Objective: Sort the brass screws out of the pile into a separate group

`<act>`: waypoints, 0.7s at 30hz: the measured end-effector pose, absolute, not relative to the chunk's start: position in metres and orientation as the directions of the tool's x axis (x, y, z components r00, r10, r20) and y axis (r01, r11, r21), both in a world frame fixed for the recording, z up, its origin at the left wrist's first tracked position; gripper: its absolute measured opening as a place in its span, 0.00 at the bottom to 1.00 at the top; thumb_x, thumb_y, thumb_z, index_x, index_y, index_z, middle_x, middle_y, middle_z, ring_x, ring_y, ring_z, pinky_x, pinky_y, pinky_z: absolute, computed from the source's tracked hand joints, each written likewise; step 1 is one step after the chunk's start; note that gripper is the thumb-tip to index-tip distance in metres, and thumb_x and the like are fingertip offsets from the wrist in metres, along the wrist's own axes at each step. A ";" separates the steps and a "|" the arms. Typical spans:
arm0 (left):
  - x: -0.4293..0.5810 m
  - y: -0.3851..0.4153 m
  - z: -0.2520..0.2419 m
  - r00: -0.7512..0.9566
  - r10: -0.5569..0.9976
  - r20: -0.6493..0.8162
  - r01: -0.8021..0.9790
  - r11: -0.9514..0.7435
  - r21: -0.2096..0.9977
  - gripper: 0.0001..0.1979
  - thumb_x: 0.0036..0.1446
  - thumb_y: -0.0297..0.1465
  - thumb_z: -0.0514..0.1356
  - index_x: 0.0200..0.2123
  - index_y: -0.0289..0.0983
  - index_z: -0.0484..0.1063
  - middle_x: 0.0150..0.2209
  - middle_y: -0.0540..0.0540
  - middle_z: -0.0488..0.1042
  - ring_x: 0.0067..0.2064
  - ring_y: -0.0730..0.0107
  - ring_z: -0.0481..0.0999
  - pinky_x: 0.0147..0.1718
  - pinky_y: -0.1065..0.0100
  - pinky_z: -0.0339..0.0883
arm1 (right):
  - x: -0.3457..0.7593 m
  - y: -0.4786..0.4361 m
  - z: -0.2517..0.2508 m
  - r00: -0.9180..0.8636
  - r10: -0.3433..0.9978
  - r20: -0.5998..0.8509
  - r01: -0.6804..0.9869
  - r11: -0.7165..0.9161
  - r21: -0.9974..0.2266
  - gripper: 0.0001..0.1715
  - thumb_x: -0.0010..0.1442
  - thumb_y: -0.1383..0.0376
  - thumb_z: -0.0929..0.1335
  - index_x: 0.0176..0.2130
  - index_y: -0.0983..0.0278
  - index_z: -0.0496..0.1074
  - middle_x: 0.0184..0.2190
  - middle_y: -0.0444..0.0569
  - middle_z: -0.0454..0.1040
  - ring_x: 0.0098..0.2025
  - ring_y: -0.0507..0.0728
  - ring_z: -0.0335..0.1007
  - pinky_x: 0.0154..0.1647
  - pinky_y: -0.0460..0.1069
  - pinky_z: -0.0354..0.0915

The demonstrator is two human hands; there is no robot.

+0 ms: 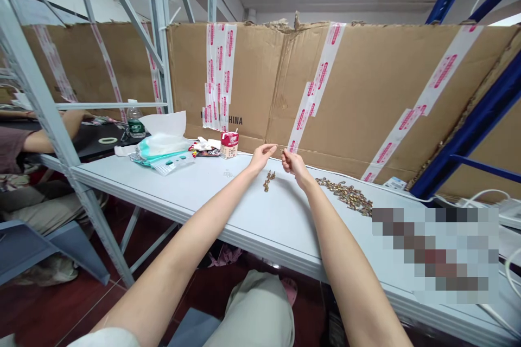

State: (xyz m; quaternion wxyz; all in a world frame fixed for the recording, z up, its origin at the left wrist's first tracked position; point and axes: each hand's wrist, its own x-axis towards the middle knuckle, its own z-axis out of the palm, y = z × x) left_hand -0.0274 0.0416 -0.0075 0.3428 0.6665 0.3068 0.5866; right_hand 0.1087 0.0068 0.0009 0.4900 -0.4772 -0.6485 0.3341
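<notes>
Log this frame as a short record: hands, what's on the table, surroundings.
left hand: raised beside the right hand, nothing visibly held
right hand: seems to pinch a small brass-coloured part
on white table: small cluster of brass-coloured parts below the hands; larger spread of brass-coloured parts to the right
behind: taped cardboard wall
nearby: co-worker's arm, far left

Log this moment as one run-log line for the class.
left grip: raised | right grip: pinching small brass part | white table: small brass pile, larger brass pile
</notes>
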 end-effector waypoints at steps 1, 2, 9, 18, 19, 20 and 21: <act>-0.033 0.044 -0.006 0.080 0.824 0.561 0.094 -0.567 0.819 0.13 0.54 0.34 0.54 0.40 0.34 0.72 0.42 0.41 0.73 0.44 0.65 0.69 0.46 0.63 0.58 | 0.113 0.007 0.000 0.032 0.942 0.333 0.492 0.275 -0.826 0.23 0.58 0.51 0.56 0.22 0.64 0.61 0.15 0.44 0.59 0.18 0.50 0.55 0.22 0.45 0.52; -0.040 0.045 -0.005 0.029 0.830 0.556 0.210 -0.549 0.809 0.13 0.54 0.34 0.54 0.40 0.35 0.72 0.43 0.40 0.72 0.45 0.63 0.68 0.47 0.62 0.57 | 0.118 0.006 -0.001 0.118 0.924 0.364 0.690 0.187 -0.699 0.22 0.58 0.53 0.57 0.23 0.65 0.64 0.17 0.48 0.64 0.21 0.52 0.61 0.25 0.46 0.55; -0.108 0.045 0.009 -0.081 0.904 0.420 0.905 -0.110 0.411 0.07 0.44 0.28 0.62 0.31 0.36 0.73 0.44 0.36 0.70 0.52 0.48 0.62 0.48 0.53 0.50 | 0.139 -0.003 -0.014 0.209 0.918 0.336 0.975 -0.223 0.002 0.18 0.57 0.61 0.61 0.36 0.72 0.73 0.37 0.68 0.72 0.42 0.65 0.69 0.37 0.53 0.59; -0.142 0.065 -0.005 -0.193 0.970 0.146 0.875 0.103 0.472 0.16 0.23 0.26 0.70 0.20 0.35 0.70 0.35 0.35 0.75 0.45 0.46 0.70 0.42 0.55 0.57 | 0.116 0.009 -0.023 -0.191 0.924 0.331 0.946 0.263 -0.188 0.19 0.53 0.66 0.65 0.46 0.56 0.69 0.46 0.47 0.70 0.46 0.56 0.66 0.41 0.47 0.58; -0.143 0.066 -0.007 -0.188 0.971 0.150 0.864 0.091 0.495 0.16 0.22 0.25 0.70 0.19 0.34 0.69 0.35 0.35 0.75 0.45 0.45 0.70 0.42 0.54 0.57 | 0.113 0.010 -0.026 -0.216 0.923 0.318 0.938 0.287 -0.194 0.19 0.53 0.66 0.65 0.46 0.56 0.70 0.47 0.47 0.70 0.46 0.56 0.65 0.41 0.47 0.58; -0.143 0.067 -0.009 -0.181 0.970 0.162 0.850 0.072 0.522 0.16 0.20 0.23 0.70 0.17 0.34 0.67 0.33 0.34 0.75 0.45 0.43 0.70 0.42 0.53 0.57 | 0.111 0.010 -0.029 -0.230 0.923 0.308 0.932 0.300 -0.203 0.18 0.53 0.66 0.65 0.45 0.56 0.71 0.46 0.47 0.71 0.45 0.56 0.66 0.40 0.47 0.58; -0.143 0.067 -0.010 -0.164 0.968 0.191 0.828 0.029 0.560 0.16 0.19 0.22 0.69 0.16 0.34 0.66 0.32 0.34 0.75 0.44 0.42 0.70 0.42 0.52 0.57 | 0.110 0.011 -0.031 -0.233 0.926 0.298 0.929 0.303 -0.214 0.16 0.53 0.65 0.65 0.43 0.56 0.72 0.44 0.46 0.72 0.44 0.55 0.67 0.39 0.47 0.58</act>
